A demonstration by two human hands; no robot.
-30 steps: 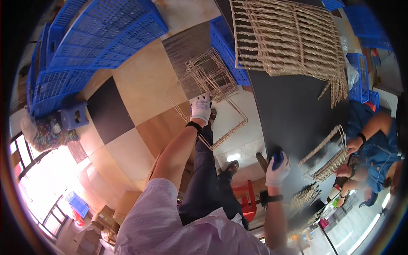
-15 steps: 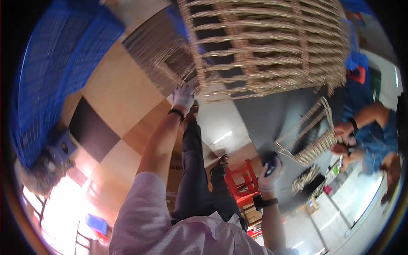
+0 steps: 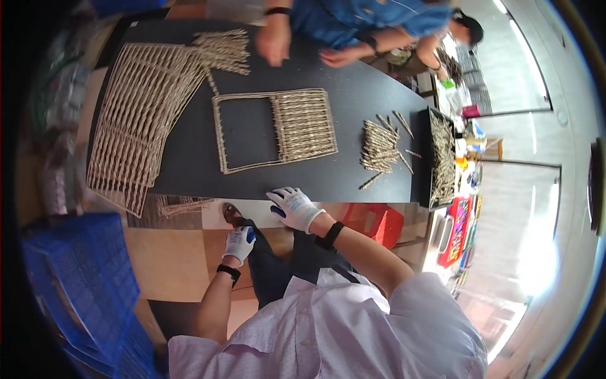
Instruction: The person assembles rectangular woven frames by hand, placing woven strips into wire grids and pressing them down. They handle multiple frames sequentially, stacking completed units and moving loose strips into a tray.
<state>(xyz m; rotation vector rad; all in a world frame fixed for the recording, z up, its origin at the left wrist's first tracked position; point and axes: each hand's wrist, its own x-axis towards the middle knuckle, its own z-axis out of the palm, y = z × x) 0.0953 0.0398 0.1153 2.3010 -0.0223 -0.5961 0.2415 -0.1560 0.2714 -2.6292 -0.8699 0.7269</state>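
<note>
My right hand [image 3: 295, 208], in a white glove with blue on the palm side, is at the near edge of the dark table [image 3: 189, 184], fingers stretched out and holding nothing. Lower and to the left, my left hand [image 3: 238, 245], gloved the same way, hangs beside my leg; its fingers look loosely bent and nothing shows in them. Beyond my right hand lies a rectangular woven frame [image 3: 306, 125], its right part filled with twisted strands and its left part open. Overlapping woven grid panels [image 3: 129, 120] lie on the table's left side.
Short twisted pieces [image 3: 380, 146] lie in a pile at the right, near a black tray [image 3: 442, 158] of more pieces. Another bundle [image 3: 222, 50] is at the far left. Across the table, a co-worker's hands [image 3: 274, 47] hover. Blue crates [image 3: 82, 278] and a red stool [image 3: 379, 224] stand nearby.
My view has swung so the table now spans the front, with the grid panels at its left. My right hand has come to the table edge; my left hand has drawn back toward my leg.
</note>
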